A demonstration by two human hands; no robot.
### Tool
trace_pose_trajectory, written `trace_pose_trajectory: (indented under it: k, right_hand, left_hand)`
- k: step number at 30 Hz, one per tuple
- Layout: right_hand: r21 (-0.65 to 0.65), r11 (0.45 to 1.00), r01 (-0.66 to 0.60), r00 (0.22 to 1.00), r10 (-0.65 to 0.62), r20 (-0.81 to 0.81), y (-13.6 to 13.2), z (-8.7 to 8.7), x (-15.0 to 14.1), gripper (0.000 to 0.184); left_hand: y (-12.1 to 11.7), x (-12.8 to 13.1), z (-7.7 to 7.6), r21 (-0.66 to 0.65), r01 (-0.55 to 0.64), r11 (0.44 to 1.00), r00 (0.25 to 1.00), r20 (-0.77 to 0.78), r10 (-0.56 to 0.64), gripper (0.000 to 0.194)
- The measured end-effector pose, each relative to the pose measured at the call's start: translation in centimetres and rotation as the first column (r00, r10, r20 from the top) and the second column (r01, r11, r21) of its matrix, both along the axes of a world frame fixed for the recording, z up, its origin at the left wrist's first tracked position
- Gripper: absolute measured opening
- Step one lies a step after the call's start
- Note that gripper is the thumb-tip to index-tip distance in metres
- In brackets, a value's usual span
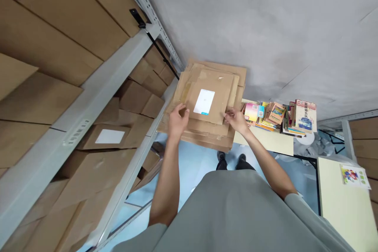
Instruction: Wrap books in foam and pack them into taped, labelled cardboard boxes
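Observation:
A stack of flattened cardboard boxes [206, 128] lies before me, its sheets of uneven size. On top is a smaller flattened cardboard box [217, 90] with a white label [204, 101] that has a blue corner. My left hand [178, 121] is at its near left edge, thumb and forefinger curled together in a pinch. At the near right corner, the fingers of my right hand [236, 120] close on the edge of the same piece. The undersides of the sheets and some of my fingers are hidden.
A metal shelf [118, 61] packed with cardboard boxes [115, 118] runs along my left. Right of the stack, books [305, 116] and small colourful packs [254, 112] lie on a cream table [265, 138]. Another cream tabletop [342, 201] bears a printed sheet [354, 176]. A grey wall [251, 15] stands ahead.

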State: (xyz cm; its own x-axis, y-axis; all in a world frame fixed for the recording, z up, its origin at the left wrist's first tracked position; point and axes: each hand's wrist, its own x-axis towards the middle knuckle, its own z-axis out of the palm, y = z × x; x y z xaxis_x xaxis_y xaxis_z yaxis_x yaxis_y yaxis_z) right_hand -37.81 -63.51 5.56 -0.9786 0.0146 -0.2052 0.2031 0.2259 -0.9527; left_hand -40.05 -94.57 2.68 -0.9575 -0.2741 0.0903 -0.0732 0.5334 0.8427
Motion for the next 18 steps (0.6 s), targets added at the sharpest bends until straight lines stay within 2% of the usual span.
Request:
trace_pose_trajectory:
  k: [3, 5, 8, 10, 11, 14, 16, 18]
  right_hand:
    - [0.009, 0.999, 0.049, 0.999, -0.049, -0.017, -1.3, -0.2, 0.5, 0.041]
    - [-0.026, 0.992, 0.126, 0.992, -0.126, -0.008, -2.3, -0.3, 0.7, 0.047]
    - [-0.205, 0.932, 0.299, 0.954, -0.287, 0.088, -4.1, -0.1, 0.5, 0.063]
    - [-0.304, 0.891, 0.337, 0.939, -0.296, 0.173, -5.2, 0.1, 0.2, 0.066]
    - [-0.324, 0.894, 0.309, 0.946, -0.256, 0.197, -5.6, 0.3, 0.0, 0.063]
    - [-0.265, 0.95, 0.166, 0.979, -0.126, 0.163, -6.1, 0.8, -0.1, 0.043]
    - [-0.157, 0.975, 0.158, 0.987, -0.15, 0.066, -5.9, 1.0, 0.1, 0.036]
    - [-0.042, 0.987, 0.156, 0.986, -0.158, -0.046, -5.5, 1.0, 0.1, 0.039]
  left_hand:
    - [0.7, 0.5, 0.4, 0.079, 0.07, 0.994, 0.998, -0.012, -0.069, 0.033]
    - [1.5, 1.0, 0.6, 0.115, 0.104, 0.988, 0.995, -0.022, -0.102, 0.028]
    - [3.1, 1.9, 0.6, 0.122, 0.124, 0.985, 0.992, -0.005, -0.124, 0.028]
    - [4.1, 2.5, 0.7, 0.091, 0.137, 0.986, 0.99, 0.008, -0.139, 0.029]
    - [4.5, 2.8, 0.8, 0.073, 0.144, 0.987, 0.989, 0.011, -0.146, 0.029]
    - [5.1, 3.8, 1.2, 0.054, 0.162, 0.985, 0.987, -0.012, -0.161, 0.026]
    - [5.2, 4.6, 1.5, 0.068, 0.151, 0.986, 0.988, -0.053, -0.148, 0.024]
    - [5.3, 5.5, 1.5, 0.091, 0.129, 0.987, 0.989, -0.085, -0.121, 0.026]
